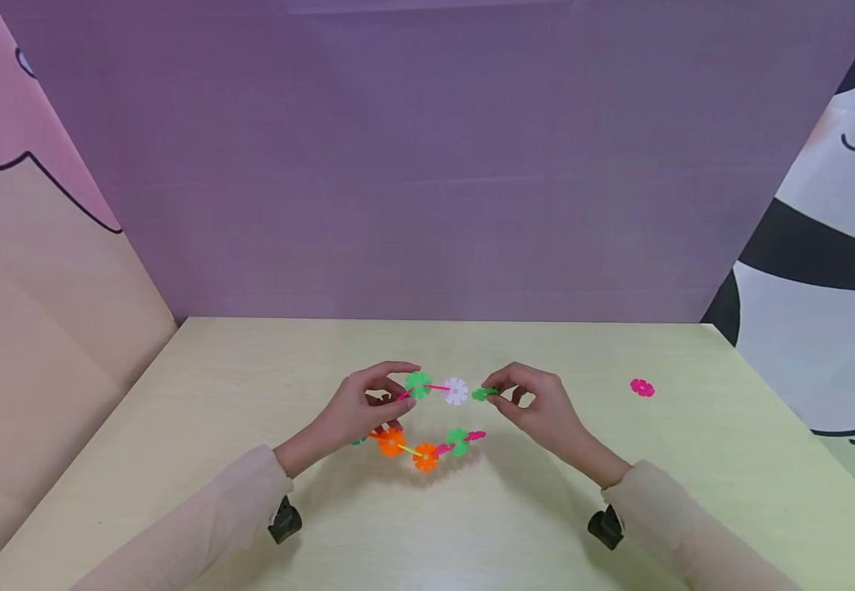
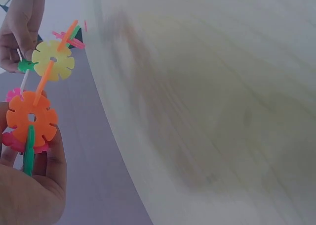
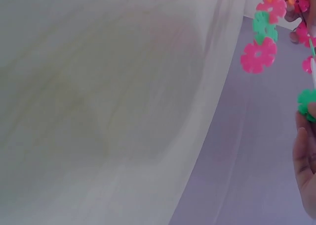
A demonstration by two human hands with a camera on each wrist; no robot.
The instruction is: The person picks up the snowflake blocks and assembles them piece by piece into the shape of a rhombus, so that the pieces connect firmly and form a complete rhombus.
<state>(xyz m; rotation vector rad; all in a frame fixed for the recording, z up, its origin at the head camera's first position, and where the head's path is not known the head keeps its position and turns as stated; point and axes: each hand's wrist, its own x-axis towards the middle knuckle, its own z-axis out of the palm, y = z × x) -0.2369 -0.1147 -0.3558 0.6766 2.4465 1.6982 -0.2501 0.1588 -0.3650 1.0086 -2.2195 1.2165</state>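
A chain of interlocking plastic flower discs hangs in a curve above the table. My left hand (image 1: 364,402) grips it near a green flower disc (image 1: 418,384), with pink discs edge-on on both sides of that one. Past them, at the chain's upper right end, is a white flower disc (image 1: 455,391). My right hand (image 1: 534,402) pinches a loose-looking green flower disc (image 1: 482,394) close to the white one; whether the two touch I cannot tell. The lower strand has orange discs (image 1: 425,457), a green disc (image 1: 458,442) and a pink end disc (image 3: 258,55). A yellow disc (image 2: 53,60) shows in the left wrist view.
A single pink flower disc (image 1: 642,387) lies on the table (image 1: 560,525), to the right of my right hand. Behind the table's far edge stands a purple backdrop (image 1: 427,164). Printed panels flank both sides.
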